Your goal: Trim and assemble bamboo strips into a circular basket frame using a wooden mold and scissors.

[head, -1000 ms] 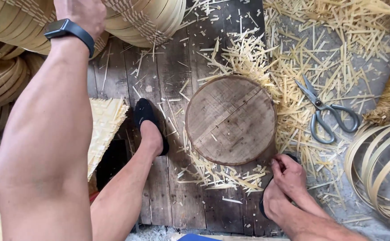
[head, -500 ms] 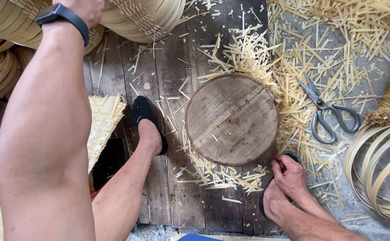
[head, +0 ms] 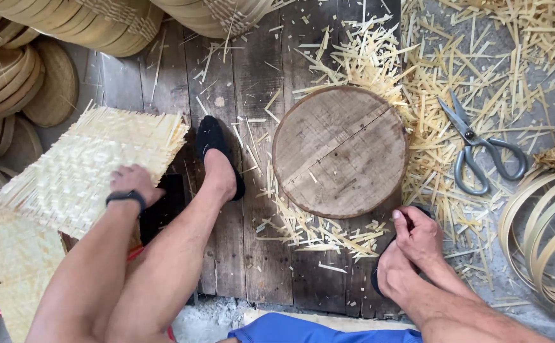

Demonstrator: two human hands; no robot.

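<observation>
My left hand (head: 134,182), with a black band on the wrist, lies on the near edge of a pale woven bamboo mat (head: 74,165) at the left, fingers curled onto the weave. My right hand (head: 417,236) rests with bent fingers against my right foot and its black sandal (head: 376,279), just below a round wooden block (head: 341,152). I cannot see anything between its fingers. My left foot in a black sandal (head: 217,149) stands on the dark planks between mat and block.
Grey scissors (head: 481,155) lie right of the block among several bamboo offcuts (head: 366,60). Bent bamboo hoops (head: 544,235) are at the right edge. Stacked woven trays and baskets (head: 10,70) fill the top left. A second woven mat (head: 17,273) lies lower left.
My left arm has come down from the baskets at the top to the woven mat at the left. The right hand has stayed by the foot.
</observation>
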